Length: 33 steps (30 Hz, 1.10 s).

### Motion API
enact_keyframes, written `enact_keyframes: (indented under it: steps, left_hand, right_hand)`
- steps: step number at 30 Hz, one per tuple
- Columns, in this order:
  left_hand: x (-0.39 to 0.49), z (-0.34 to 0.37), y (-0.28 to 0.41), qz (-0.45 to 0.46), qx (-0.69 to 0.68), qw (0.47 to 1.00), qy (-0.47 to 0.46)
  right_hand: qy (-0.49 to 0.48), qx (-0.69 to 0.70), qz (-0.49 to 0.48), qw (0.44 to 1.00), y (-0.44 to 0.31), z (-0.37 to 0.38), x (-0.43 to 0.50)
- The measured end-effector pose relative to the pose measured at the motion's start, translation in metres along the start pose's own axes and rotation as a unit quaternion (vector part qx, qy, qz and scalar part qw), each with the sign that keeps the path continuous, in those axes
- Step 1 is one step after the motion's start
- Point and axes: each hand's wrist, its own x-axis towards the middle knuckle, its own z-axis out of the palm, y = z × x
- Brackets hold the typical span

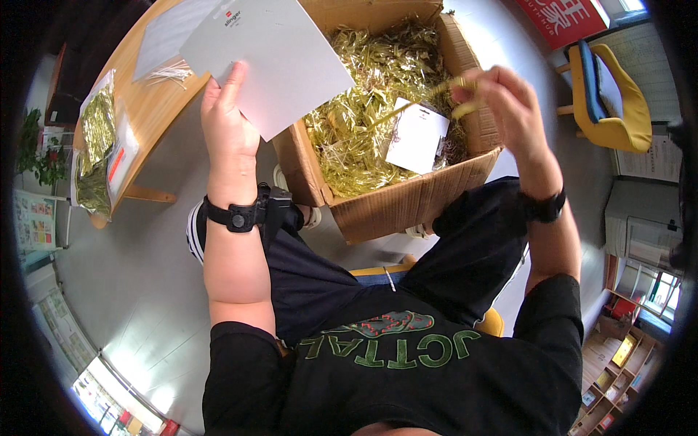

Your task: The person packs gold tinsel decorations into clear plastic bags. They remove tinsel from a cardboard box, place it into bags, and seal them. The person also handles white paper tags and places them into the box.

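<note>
My left hand (232, 122) grips a large pale card (278, 60) by its near edge, thumb on top; the card bears small print. Over the right side of an open cardboard box (414, 204), my right hand (499, 103) is blurred and pinches a strip of gold tinsel (452, 84). That strip trails left and down toward the heap of gold tinsel (354, 131) filling the box. On the heap lies a smaller white card (419, 136) with a hang slot. Dark strands show beside this card.
A curved wooden table (158, 117) stands at the left. It carries white ties (170, 72), a translucent sheet (166, 35) and a clear bag of gold tinsel (98, 125). Table leg (150, 193) juts out near my left knee. A yellow chair (624, 103) stands at the right.
</note>
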Motion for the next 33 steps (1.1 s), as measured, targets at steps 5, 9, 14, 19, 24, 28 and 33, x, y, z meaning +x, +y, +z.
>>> enact_keyframes:
  steps: [5,9,14,19,24,28,33]
  left_hand:
    - [0.007,-0.007,0.005,-0.073,-0.117,0.990,0.011]
    - [0.013,-0.020,0.002,-0.094,-0.176,0.980,-0.003]
    - [0.024,-0.023,-0.001,-0.164,-0.309,0.883,-0.315]
    - [0.006,0.011,-0.006,-0.071,-0.136,0.933,-0.325]
    - [-0.006,0.041,0.000,-0.033,-0.125,0.912,-0.390]
    - [-0.014,0.055,-0.003,-0.012,-0.121,0.874,-0.471]
    - [-0.030,0.072,0.011,0.018,-0.086,0.859,-0.504]
  right_hand:
    - [0.012,-0.005,-0.168,0.986,-0.044,0.007,0.077]
    - [0.029,0.093,-0.129,0.987,-0.084,0.009,0.095]
    - [0.017,0.078,-0.190,0.978,-0.113,0.008,0.118]
    - [-0.040,0.086,-0.283,0.955,-0.159,0.024,0.128]
    - [-0.144,-0.100,-0.078,0.981,-0.235,0.056,0.091]
    - [-0.244,-0.424,-0.330,0.807,-0.174,0.091,0.103]
    - [-0.171,-0.143,0.051,0.973,-0.129,0.094,0.087]
